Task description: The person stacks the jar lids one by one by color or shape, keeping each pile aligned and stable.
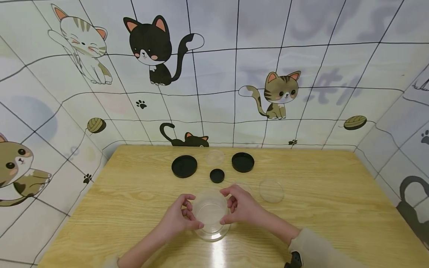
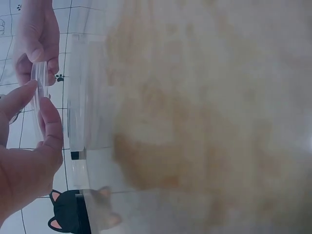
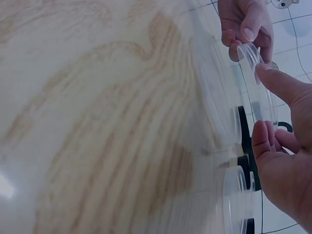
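Transparency makes the clear disc (image 1: 210, 204) hard to read: I hold it just above a clear dish (image 1: 212, 237) on the worktop (image 1: 134, 208), and in the head view their outlines run together, so I cannot tell which inner ring belongs to which. The wrist views catch the disc nearly edge-on, apart from the dish beneath.

My left hand (image 1: 179, 216) grips the disc's left rim, thumb and bent fingers set apart along it; my right hand (image 1: 242, 206) holds the opposite rim in the same way.

Beyond them I count three more clear round pieces. One (image 1: 247, 186) is faint and partly covered by my right hand, another (image 1: 271, 190) lies to its right, and the palest (image 1: 215, 158) sits at the far side. Three black round pieces stand there too: a large one (image 1: 184, 166) at left, another (image 1: 242, 162) at right, and a small one (image 1: 217, 175) between and nearer me.

My right sleeve (image 1: 321, 249) and a black wristband (image 1: 295, 258) are cut off by the lower edge. Behind everything hangs a cat-patterned wall covering (image 1: 218, 70).
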